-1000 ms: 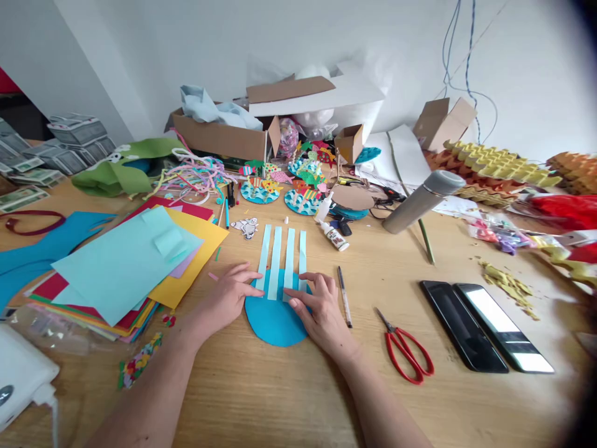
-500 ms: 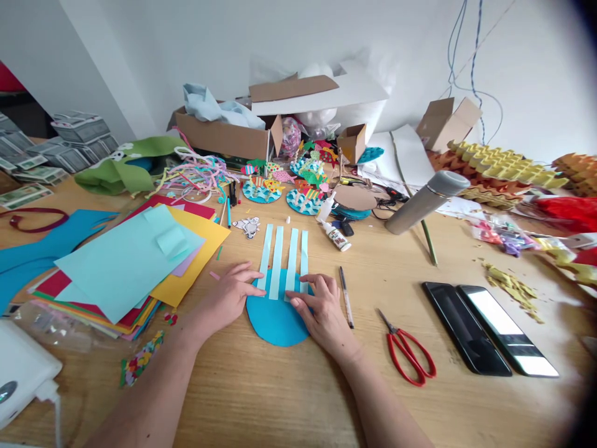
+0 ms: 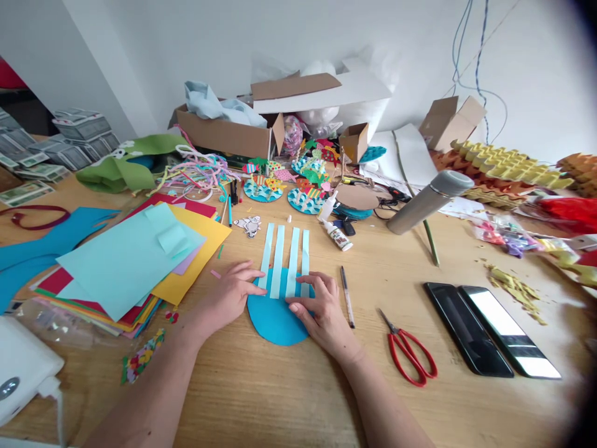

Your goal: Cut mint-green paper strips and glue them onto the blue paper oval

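Observation:
A blue paper disc (image 3: 278, 322) lies flat on the table in front of me. Several pale-aqua paper strips (image 3: 278, 255) lie side by side, their near ends over the disc and their far ends reaching past it onto the wood. My left hand (image 3: 229, 294) rests at the disc's left edge, fingers stretched out, fingertips on the leftmost strip's near end. On the right side, my right hand (image 3: 321, 308) is spread over the disc, with fingers at the near ends of the right-hand strips. Neither hand grips anything.
Red-handled scissors (image 3: 407, 351), a pen (image 3: 347, 297) and two phones (image 3: 469, 330) lie to the right. A white glue bottle (image 3: 337, 236) and a grey flask (image 3: 426, 202) are beyond. Coloured paper sheets (image 3: 121, 264) pile up at left; finished fish crafts (image 3: 308, 200) sit behind.
Both hands stay almost where they were on the strips and disc. My right thumb and fingers have shifted slightly; the view has moved a little.

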Demonstrator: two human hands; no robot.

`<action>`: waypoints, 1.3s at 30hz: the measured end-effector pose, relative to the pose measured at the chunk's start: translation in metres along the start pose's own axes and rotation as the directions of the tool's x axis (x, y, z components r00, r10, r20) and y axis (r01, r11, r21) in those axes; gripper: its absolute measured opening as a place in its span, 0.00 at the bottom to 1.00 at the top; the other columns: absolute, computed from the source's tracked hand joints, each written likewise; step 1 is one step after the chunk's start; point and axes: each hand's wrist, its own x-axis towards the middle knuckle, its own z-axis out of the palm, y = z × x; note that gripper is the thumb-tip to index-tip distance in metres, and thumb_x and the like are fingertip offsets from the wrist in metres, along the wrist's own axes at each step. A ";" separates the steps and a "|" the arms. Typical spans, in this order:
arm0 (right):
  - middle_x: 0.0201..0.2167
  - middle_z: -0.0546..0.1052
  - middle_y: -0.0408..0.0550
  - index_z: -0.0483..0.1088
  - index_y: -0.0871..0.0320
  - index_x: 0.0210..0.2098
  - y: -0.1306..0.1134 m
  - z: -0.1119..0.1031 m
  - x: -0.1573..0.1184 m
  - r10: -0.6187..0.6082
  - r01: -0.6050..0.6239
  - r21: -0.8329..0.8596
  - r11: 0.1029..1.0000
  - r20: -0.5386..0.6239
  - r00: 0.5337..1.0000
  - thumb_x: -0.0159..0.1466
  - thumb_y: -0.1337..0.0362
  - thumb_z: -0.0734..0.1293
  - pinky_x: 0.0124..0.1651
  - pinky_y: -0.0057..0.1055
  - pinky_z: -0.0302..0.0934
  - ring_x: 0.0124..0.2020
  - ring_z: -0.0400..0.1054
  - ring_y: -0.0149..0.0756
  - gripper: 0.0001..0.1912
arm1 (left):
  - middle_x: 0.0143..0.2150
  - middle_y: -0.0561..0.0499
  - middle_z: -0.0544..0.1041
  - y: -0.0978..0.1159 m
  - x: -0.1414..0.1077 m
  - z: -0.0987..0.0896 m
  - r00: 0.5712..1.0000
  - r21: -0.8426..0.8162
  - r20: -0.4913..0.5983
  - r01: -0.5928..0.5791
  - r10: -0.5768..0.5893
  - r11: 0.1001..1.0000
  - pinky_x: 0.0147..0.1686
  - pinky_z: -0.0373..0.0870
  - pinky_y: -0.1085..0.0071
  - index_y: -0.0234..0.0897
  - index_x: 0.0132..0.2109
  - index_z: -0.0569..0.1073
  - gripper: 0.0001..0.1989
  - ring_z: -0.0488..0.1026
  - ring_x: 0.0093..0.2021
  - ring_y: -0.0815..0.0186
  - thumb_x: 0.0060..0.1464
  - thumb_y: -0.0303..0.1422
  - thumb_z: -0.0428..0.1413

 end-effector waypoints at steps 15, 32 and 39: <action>0.50 0.70 0.50 0.79 0.46 0.38 0.005 0.003 -0.002 -0.018 0.019 0.027 0.999 -0.025 1.000 0.68 0.57 0.62 0.56 0.52 0.56 0.56 0.55 0.50 0.13 | 0.59 0.53 0.72 0.001 0.001 0.000 1.000 0.005 0.011 0.008 -0.008 1.000 0.59 0.48 0.33 0.54 0.47 0.77 0.27 0.59 0.64 0.53 0.56 0.17 0.45; 0.47 0.72 0.50 0.79 0.48 0.38 0.010 0.004 -0.001 -0.036 0.034 -0.027 0.999 -0.087 0.996 0.68 0.58 0.60 0.56 0.52 0.58 0.55 0.57 0.49 0.15 | 0.58 0.53 0.73 0.004 -0.002 -0.003 1.000 -0.003 -0.020 -0.004 0.004 1.000 0.62 0.52 0.41 0.50 0.44 0.80 0.25 0.60 0.64 0.55 0.55 0.17 0.45; 0.40 0.74 0.52 0.76 0.54 0.44 0.019 -0.008 -0.001 0.126 -0.137 -0.007 0.991 -0.351 0.928 0.69 0.59 0.59 0.49 0.45 0.62 0.46 0.64 0.44 0.15 | 0.58 0.56 0.73 0.003 -0.001 -0.001 1.000 0.007 -0.019 0.011 -0.011 1.000 0.60 0.51 0.36 0.51 0.42 0.80 0.27 0.60 0.64 0.54 0.55 0.16 0.44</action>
